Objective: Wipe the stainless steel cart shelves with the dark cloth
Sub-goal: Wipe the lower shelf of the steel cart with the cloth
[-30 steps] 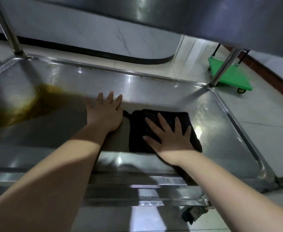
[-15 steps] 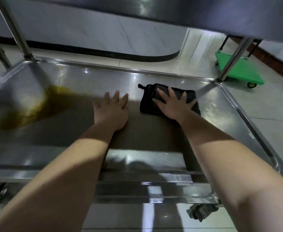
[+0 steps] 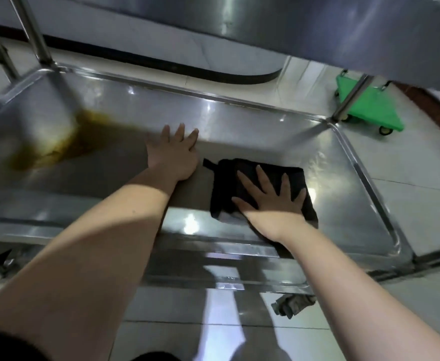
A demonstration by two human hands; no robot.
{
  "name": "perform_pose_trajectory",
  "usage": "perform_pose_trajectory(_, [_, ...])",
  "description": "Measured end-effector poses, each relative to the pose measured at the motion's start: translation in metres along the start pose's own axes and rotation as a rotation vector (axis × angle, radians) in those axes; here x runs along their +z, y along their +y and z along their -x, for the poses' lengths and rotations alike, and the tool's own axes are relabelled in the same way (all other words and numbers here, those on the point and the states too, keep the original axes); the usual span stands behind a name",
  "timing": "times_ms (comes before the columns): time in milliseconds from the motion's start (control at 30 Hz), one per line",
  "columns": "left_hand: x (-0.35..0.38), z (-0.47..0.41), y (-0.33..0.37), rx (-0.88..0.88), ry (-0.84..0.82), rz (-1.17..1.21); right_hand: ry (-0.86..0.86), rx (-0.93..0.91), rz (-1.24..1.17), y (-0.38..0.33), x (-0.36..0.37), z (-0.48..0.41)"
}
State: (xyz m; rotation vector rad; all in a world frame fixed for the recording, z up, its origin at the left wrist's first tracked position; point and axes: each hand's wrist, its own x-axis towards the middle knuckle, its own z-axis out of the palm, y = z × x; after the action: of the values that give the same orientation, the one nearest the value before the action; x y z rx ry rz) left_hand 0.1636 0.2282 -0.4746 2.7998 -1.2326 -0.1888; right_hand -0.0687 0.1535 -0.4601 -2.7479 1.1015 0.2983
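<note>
On the cart shelf [image 3: 265,131], the right hand [image 3: 271,201] presses flat on the dark cloth [image 3: 229,183]. Its fingers are spread. The left hand [image 3: 173,155] lies flat beside it.

Your right hand [image 3: 273,201] hid the middle of the dark cloth [image 3: 225,186], and the brown stain [image 3: 65,144] looked blurred.
</note>
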Motion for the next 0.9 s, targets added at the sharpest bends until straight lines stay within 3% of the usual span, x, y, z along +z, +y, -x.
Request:
perform_pose_trajectory(167, [-0.021, 0.013, -0.007, 0.085, -0.1, 0.123, -0.018, -0.003, 0.027, 0.0, 0.005, 0.039])
perform_pose_trajectory(267, [-0.038, 0.028, -0.04, 0.139, -0.078, 0.117, -0.007, 0.007, 0.04, -0.002, 0.005, 0.039])
perform_pose_trajectory(433, [-0.029, 0.054, -0.119, -0.011, -0.043, -0.022, 0.01, 0.023, 0.037, -0.005, 0.006, 0.042])
perform_pose_trajectory(600, [-0.022, 0.056, -0.125, -0.011, -0.039, -0.035, -0.01, 0.056, 0.033, -0.018, 0.006, 0.043])
perform_pose_trajectory(900, [-0.019, 0.056, -0.129, -0.012, -0.019, -0.044, 0.053, -0.09, 0.014, -0.164, 0.021, 0.024])
